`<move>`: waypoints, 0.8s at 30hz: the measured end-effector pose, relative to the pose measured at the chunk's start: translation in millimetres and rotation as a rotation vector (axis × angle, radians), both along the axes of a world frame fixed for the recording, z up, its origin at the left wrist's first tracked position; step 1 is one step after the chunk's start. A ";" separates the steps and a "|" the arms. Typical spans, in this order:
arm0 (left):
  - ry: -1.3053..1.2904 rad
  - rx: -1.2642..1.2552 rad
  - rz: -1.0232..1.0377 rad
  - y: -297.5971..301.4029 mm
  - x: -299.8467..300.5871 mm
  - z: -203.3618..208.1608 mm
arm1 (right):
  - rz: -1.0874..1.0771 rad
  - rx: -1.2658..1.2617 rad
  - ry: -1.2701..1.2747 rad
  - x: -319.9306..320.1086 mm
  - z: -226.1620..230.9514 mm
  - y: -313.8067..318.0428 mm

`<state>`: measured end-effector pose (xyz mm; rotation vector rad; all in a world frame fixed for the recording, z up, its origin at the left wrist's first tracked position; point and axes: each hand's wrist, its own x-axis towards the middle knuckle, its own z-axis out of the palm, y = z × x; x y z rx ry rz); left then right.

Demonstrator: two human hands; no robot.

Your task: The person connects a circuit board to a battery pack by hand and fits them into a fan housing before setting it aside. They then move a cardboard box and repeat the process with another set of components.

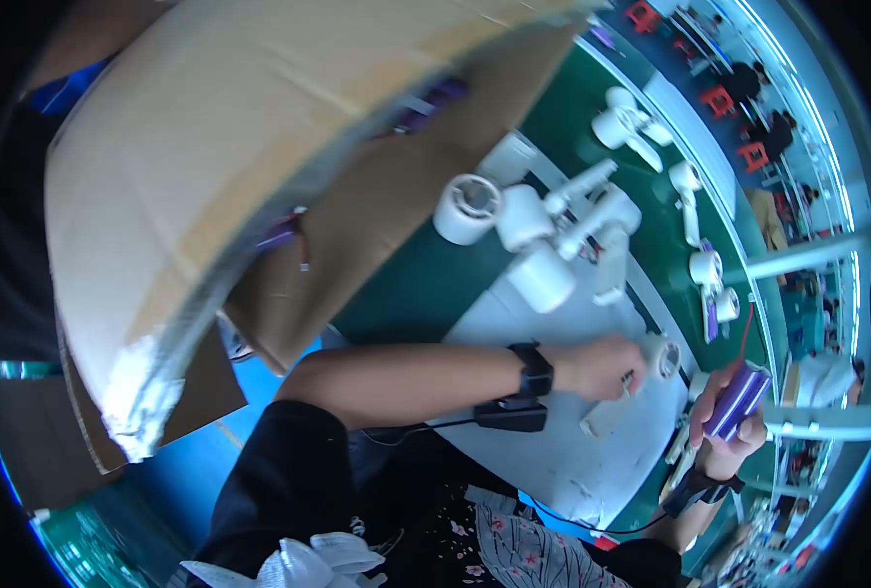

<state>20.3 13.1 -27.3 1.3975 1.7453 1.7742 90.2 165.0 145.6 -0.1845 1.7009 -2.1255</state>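
Note:
My right hand is wrapped round a purple cylindrical battery pack, which tilts upward; a thin red wire rises from it. My left hand is closed, its fingers curled against a white plastic housing that has a round, hollow head. A pale handle-like part shows below that hand, over the grey work mat. Motion blur and the fingers hide exactly where the left hand grips. Both wrists wear black bands, and a cable runs between them.
A large cardboard box fills the upper left, with purple battery packs inside. Several white housings lie in a heap beyond my left hand. More housings line the far side of the green table. People sit at distant benches.

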 end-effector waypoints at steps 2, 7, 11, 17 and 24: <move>-0.026 -0.039 0.008 -7.4 -2.2 1.0 | -0.119 -0.080 -0.015 19.4 -4.4 18.3; -0.049 -0.069 -0.025 -0.4 -5.5 0.7 | -0.524 0.469 0.096 43.1 -61.0 46.5; -0.032 -0.164 -0.031 -7.8 -2.7 8.6 | -0.479 0.778 0.230 48.4 -103.7 19.3; -0.223 -0.335 -0.116 -7.4 -5.3 23.7 | -0.480 0.956 0.567 51.6 -135.0 14.2; -0.392 -0.342 -0.192 -10.3 -2.2 22.9 | -0.441 1.173 0.873 50.8 -136.7 12.6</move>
